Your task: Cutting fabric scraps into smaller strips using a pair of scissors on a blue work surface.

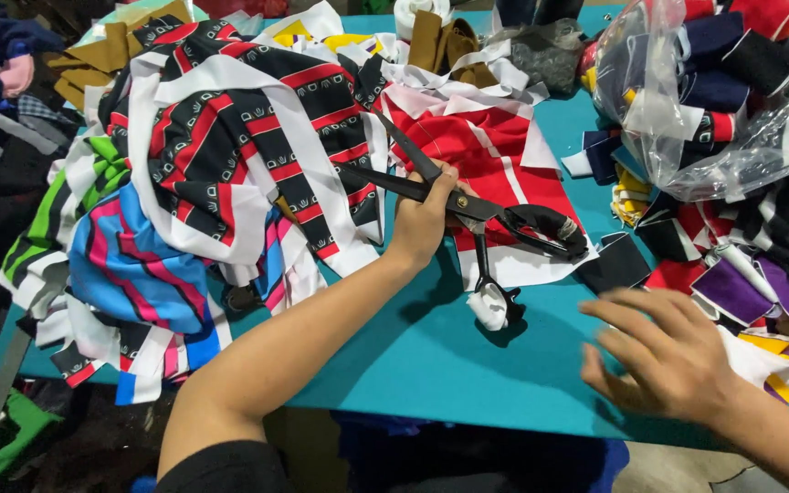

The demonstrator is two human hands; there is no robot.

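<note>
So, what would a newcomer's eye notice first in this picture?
Probably the large black scissors, blades open, at the centre of the teal table, with the left hand on them near the pivot. Next, the heap of striped fabric pieces on the left. The right hand hovers spread, lower right.

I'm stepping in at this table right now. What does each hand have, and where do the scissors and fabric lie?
Left hand: rests at the pivot of the black scissors, blades spread and pointing at the pile of striped fabric strips.
Right hand: holds nothing, fingers spread over the teal table, near the cut patches.
Red-and-white piece lies flat under the scissors.
Cut pieces lie heaped on both sides; more fills the clear bag.
</note>
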